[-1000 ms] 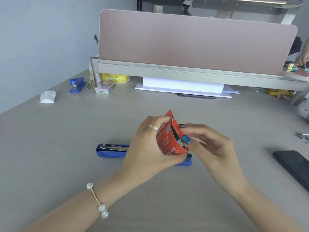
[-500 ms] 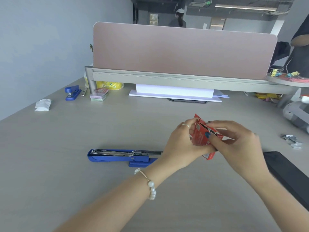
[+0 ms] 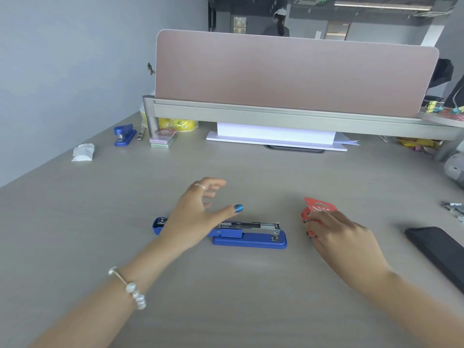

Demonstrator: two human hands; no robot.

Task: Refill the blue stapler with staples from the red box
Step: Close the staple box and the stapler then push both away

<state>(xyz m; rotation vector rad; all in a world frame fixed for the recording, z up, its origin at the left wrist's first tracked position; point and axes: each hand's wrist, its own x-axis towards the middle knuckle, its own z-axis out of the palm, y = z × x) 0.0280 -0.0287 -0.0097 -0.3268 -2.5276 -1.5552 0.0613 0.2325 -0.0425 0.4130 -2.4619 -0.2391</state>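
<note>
The blue stapler (image 3: 248, 234) lies opened flat on the desk, its metal staple channel facing up. My left hand (image 3: 198, 214) hovers just above its left half with fingers spread and nothing in it. To the right of the stapler, my right hand (image 3: 336, 229) grips the red box (image 3: 319, 208) low over the desk; its flap sticks up beyond my fingers. Whether a staple strip is in the channel or in my right hand I cannot tell.
A black phone (image 3: 439, 249) lies at the right edge, loose staple strips (image 3: 454, 208) behind it. At the back left are a second small blue stapler (image 3: 124, 135), a white tissue pack (image 3: 83, 152) and stacked sticky notes (image 3: 163, 139). A pink divider (image 3: 288, 76) closes the desk's far side.
My left hand let go of the red box and moved left over the stapler. My right hand carried the box down to the right of the stapler.
</note>
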